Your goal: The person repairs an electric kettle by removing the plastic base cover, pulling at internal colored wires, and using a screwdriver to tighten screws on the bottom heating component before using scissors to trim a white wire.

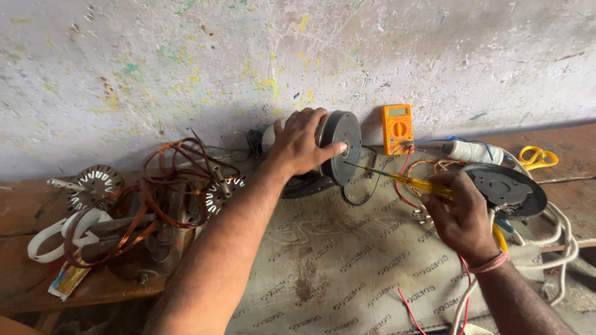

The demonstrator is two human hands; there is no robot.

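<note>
Item — fan motor housing (338,147), stood on edge under my left hand (299,144), which clasps its rim; my right hand (458,214) grips a yellow-handled screwdriver (406,180), tip at the housing face — I judge screw-work underway, next needing steady alignment.

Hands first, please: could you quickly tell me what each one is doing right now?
Left hand: closed around the upright grey motor housing, steadying it on edge.
Right hand: shut on a yellow-handled screwdriver, its tip pointing at the housing.
</note>
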